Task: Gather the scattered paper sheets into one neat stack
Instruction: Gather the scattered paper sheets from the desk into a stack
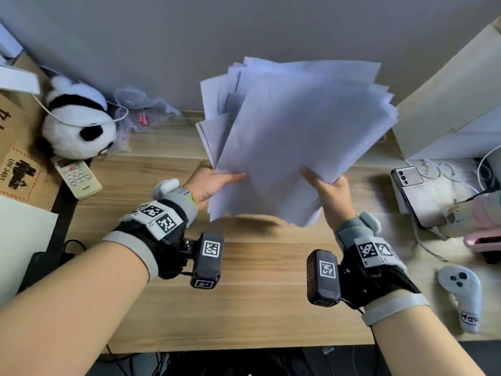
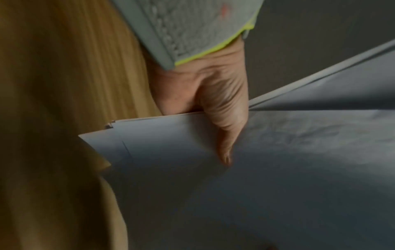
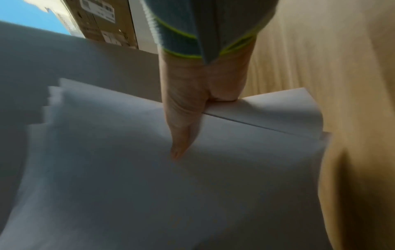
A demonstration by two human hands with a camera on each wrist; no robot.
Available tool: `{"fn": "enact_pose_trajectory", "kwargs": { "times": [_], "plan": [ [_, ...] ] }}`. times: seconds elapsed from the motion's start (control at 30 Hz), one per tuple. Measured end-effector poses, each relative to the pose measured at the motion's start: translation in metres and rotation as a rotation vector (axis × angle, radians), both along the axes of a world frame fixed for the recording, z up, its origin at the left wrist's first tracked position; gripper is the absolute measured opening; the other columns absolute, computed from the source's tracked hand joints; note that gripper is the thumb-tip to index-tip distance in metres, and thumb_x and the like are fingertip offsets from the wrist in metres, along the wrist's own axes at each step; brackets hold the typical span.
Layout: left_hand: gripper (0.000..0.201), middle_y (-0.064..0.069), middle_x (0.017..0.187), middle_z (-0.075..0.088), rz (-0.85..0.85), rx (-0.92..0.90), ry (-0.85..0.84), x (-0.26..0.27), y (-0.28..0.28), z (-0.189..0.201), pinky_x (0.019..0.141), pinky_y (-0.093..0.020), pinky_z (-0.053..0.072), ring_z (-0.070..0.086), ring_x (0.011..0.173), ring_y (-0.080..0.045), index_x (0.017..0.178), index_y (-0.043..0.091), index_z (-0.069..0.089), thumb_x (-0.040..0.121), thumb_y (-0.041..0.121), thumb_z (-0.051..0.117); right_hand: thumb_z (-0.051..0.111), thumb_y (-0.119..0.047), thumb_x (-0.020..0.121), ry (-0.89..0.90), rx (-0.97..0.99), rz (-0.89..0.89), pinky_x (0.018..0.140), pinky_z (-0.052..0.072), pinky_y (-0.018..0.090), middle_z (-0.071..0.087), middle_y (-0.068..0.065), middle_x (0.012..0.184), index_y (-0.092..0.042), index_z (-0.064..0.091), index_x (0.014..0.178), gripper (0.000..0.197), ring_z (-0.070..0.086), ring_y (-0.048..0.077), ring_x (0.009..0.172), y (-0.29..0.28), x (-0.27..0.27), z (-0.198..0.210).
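A fanned bundle of several white paper sheets (image 1: 292, 137) hangs tilted above the wooden desk (image 1: 244, 294), its edges uneven. My left hand (image 1: 214, 183) grips the bundle's lower left edge, thumb on top and fingers hidden beneath. My right hand (image 1: 329, 189) grips the lower right edge the same way. In the left wrist view my thumb (image 2: 226, 135) presses the sheets (image 2: 278, 169). In the right wrist view my thumb (image 3: 181, 135) lies across the sheets (image 3: 149, 186), whose offset corners show at the left.
A plush panda (image 1: 78, 120) and a remote control (image 1: 77, 176) lie at the back left beside a cardboard box (image 1: 16, 147). A phone (image 1: 417, 194), cables, a pink object (image 1: 485, 229) and a grey controller (image 1: 461, 294) crowd the right. A white box (image 1: 447, 104) stands at the back right.
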State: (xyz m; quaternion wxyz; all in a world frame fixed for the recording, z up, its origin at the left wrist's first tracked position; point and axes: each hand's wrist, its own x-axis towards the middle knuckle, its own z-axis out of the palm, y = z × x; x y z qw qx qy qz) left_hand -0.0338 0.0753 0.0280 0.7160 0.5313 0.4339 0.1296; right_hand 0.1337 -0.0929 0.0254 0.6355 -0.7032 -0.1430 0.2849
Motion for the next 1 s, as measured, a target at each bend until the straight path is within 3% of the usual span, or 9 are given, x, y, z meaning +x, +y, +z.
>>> {"fn": "enact_pose_trajectory", "kwargs": {
  "times": [0.1,0.2,0.33,0.5,0.6,0.73,0.83,0.9,1.0],
  "plan": [
    [0.039,0.000,0.090,0.072,0.021,0.125,-0.031,0.005,0.004,0.012,0.071,-0.016,0.057,0.068,0.072,-0.001,0.109,0.004,0.068,0.071,0.003,0.078,0.072,-0.008,0.077,-0.067,0.057,0.044,0.072,0.053,0.020,0.070,-0.009,0.083,-0.019,0.068,0.081,0.012,0.065,0.002,0.076,-0.001,0.006,0.014],
    [0.047,-0.008,0.106,0.071,0.026,0.134,0.000,0.002,-0.001,0.011,0.086,-0.030,0.055,0.066,0.094,-0.018,0.105,0.011,0.069,0.061,0.013,0.086,0.073,-0.004,0.076,-0.108,0.042,0.072,0.073,0.051,0.018,0.069,-0.008,0.088,-0.021,0.067,0.089,0.022,0.065,-0.004,0.075,-0.007,0.006,0.011],
    [0.022,0.003,0.088,0.069,0.050,0.143,0.051,0.002,-0.008,0.002,0.082,-0.030,0.051,0.062,0.081,-0.012,0.081,0.024,0.065,0.070,0.015,0.082,0.074,-0.008,0.076,-0.074,0.042,0.084,0.078,0.054,0.021,0.069,-0.003,0.099,-0.021,0.064,0.100,0.029,0.065,0.004,0.087,-0.010,0.004,-0.001],
    [0.012,-0.005,0.095,0.068,0.143,0.181,0.051,0.014,-0.013,0.008,0.081,-0.030,0.052,0.061,0.089,-0.015,0.087,0.017,0.069,0.077,0.018,0.076,0.072,-0.014,0.078,-0.025,0.026,-0.029,0.069,0.050,0.022,0.069,-0.015,0.076,-0.019,0.068,0.077,0.007,0.061,-0.004,0.068,0.001,0.000,0.003],
    [0.018,-0.005,0.095,0.070,0.114,0.179,0.028,0.013,-0.005,0.014,0.089,-0.036,0.053,0.063,0.089,-0.016,0.084,0.019,0.070,0.071,0.025,0.080,0.071,-0.009,0.079,-0.056,0.066,0.011,0.070,0.051,0.016,0.069,-0.010,0.085,-0.021,0.068,0.082,0.013,0.063,-0.003,0.073,-0.004,0.006,0.006],
    [0.016,-0.005,0.096,0.070,0.108,0.152,0.071,0.009,-0.009,0.002,0.081,-0.030,0.054,0.063,0.089,-0.016,0.079,0.021,0.068,0.071,0.026,0.081,0.073,-0.003,0.075,-0.042,0.030,0.065,0.075,0.052,0.017,0.068,-0.006,0.095,-0.020,0.064,0.098,0.030,0.064,-0.002,0.082,-0.014,0.004,-0.007],
    [0.014,-0.004,0.094,0.069,0.108,0.133,0.081,0.011,-0.014,-0.006,0.083,-0.029,0.052,0.063,0.087,-0.016,0.079,0.023,0.068,0.073,0.024,0.080,0.068,-0.004,0.081,-0.041,-0.008,0.020,0.075,0.051,0.022,0.066,-0.007,0.088,-0.023,0.064,0.085,0.020,0.062,-0.004,0.073,-0.012,-0.004,-0.011],
    [0.015,-0.001,0.087,0.070,0.065,0.116,0.100,0.010,-0.012,-0.009,0.075,-0.025,0.051,0.062,0.079,-0.014,0.084,0.020,0.068,0.074,0.024,0.078,0.064,-0.005,0.084,-0.003,-0.005,-0.057,0.076,0.048,0.029,0.065,-0.006,0.081,-0.020,0.065,0.076,0.018,0.060,0.001,0.070,-0.009,-0.005,-0.011],
    [0.011,0.009,0.070,0.069,0.085,0.073,0.088,0.003,-0.007,-0.021,0.064,-0.021,0.049,0.059,0.068,-0.012,0.077,0.022,0.065,0.077,0.020,0.075,0.063,-0.006,0.085,0.135,0.059,-0.166,0.081,0.049,0.032,0.067,0.000,0.088,-0.015,0.067,0.085,0.009,0.062,0.013,0.080,-0.009,-0.002,-0.012]
  ]
}}
